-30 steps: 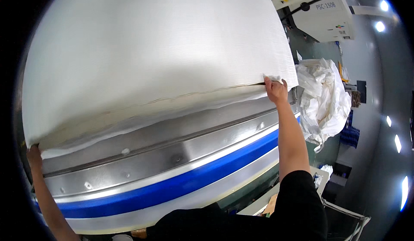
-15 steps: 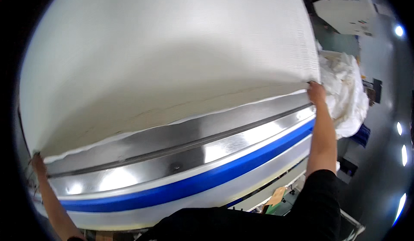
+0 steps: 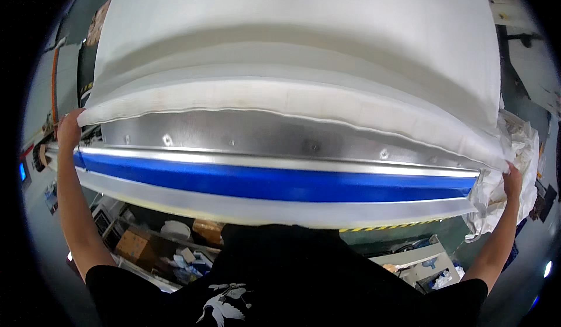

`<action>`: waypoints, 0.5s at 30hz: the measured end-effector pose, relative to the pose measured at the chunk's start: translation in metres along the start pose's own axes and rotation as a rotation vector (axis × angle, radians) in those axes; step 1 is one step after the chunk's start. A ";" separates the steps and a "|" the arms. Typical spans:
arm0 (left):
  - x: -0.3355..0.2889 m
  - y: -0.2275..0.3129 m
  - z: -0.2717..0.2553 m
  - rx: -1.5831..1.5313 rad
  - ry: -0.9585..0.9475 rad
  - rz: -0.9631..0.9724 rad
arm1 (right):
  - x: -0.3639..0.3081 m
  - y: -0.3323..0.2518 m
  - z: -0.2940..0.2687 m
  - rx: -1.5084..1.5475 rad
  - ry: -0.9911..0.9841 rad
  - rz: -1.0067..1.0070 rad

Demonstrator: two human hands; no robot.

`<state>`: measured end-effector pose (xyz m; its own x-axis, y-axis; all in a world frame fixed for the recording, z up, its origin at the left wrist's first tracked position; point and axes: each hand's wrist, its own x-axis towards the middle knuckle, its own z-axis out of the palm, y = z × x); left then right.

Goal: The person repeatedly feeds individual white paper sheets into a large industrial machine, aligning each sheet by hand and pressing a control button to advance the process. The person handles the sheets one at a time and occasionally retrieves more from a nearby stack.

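The left hand (image 3: 69, 127) and right hand (image 3: 512, 181) grip two corners of the white cloth (image 3: 280, 96), near the front corners of the table (image 3: 274, 187).

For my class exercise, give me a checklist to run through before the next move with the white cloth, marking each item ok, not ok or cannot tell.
1. Left hand gripping the white cloth at its near left end: ok.
2. Right hand gripping its near right end: ok.
3. Blue strip not covered by the cloth: ok.
4. Heap of crumpled white fabric well away from the right hand: not ok, it shows right around that hand.
5. Far edge lying free: cannot tell, it runs out of view.
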<state>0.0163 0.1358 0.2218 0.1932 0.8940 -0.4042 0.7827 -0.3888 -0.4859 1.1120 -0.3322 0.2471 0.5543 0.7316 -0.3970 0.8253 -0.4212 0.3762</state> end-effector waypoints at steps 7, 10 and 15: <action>-0.086 0.041 0.076 0.223 -0.507 0.127 | -0.064 -0.002 0.074 -0.147 -0.300 -0.141; -0.103 0.064 0.100 0.345 -0.723 0.175 | -0.081 -0.017 0.094 -0.309 -0.435 -0.122; -0.103 0.081 0.126 0.408 -0.761 0.251 | -0.099 -0.038 0.120 -0.382 -0.510 -0.211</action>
<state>-0.0144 -0.0161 0.1268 -0.2279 0.4396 -0.8688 0.4710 -0.7312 -0.4935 1.0387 -0.4524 0.1718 0.4445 0.3929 -0.8051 0.8772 -0.0088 0.4800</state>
